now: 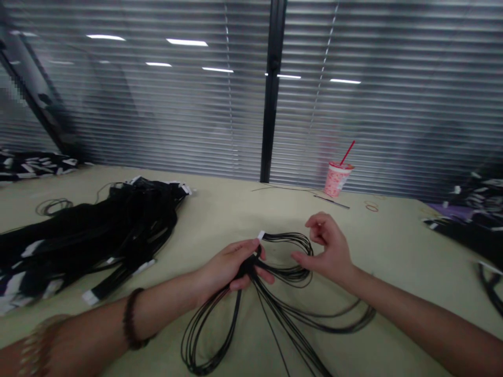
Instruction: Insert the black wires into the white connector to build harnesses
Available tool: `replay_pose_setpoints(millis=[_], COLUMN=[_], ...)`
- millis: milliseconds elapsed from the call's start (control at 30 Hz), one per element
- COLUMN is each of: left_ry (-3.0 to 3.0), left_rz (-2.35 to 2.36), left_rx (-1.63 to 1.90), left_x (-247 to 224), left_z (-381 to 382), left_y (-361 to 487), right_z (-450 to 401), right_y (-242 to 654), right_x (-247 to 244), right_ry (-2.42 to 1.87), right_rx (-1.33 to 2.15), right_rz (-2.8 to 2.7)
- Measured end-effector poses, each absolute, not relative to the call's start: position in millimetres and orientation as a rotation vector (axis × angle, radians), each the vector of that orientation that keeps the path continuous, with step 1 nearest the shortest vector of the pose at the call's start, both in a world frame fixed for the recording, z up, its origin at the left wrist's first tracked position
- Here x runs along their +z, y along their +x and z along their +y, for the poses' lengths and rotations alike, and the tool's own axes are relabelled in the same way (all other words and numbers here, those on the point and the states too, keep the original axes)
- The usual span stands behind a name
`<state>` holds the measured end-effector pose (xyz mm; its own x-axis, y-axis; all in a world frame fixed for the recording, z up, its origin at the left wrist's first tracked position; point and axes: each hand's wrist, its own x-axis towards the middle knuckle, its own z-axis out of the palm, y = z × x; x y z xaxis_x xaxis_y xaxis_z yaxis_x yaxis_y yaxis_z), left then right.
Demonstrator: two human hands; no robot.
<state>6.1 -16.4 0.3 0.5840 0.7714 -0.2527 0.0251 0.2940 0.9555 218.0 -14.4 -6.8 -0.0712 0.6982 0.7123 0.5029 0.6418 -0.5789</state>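
My left hand (239,262) is closed around the gathered middle of a bundle of thin black cables (279,272). A white connector (261,235) at one cable end stands up by its thumb. From this grip the cables fan out in loops to the right, down and to the lower left. At the far edge of the right loop is my right hand (328,246), its thumb apart from its curled fingers. Its thumb overlaps the loop in view; whether it touches the cables I cannot tell.
A large heap of black cables with white ends (137,214) lies on the pale table (220,209) at left. A pink cup (337,179) with a red straw, a thin dark tool (332,201) and rubber bands (371,206) are at the back right. More cables (467,235) lie far right.
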Motion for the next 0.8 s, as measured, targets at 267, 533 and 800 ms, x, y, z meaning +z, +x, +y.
replay_pose_setpoints(millis=[267, 533, 800], left_ry=[1.137, 1.161, 1.084], left_rz=[0.843, 0.828, 0.817], left_rx=[0.653, 0.640, 0.611], left_x=[1.2, -3.5, 0.7], left_z=[-17.6, -13.6, -16.0], left_y=[6.9, 5.4, 5.1], right_z=[-52.6, -38.8, -37.6], right_y=[189.6, 195.2, 195.7], right_x=[-4.3, -18.5, -23.5], right_ry=[-0.849, -1.001, -0.984], right_rx=[0.130, 0.460, 0.225], right_rz=[-2.201, -2.175, -2.178])
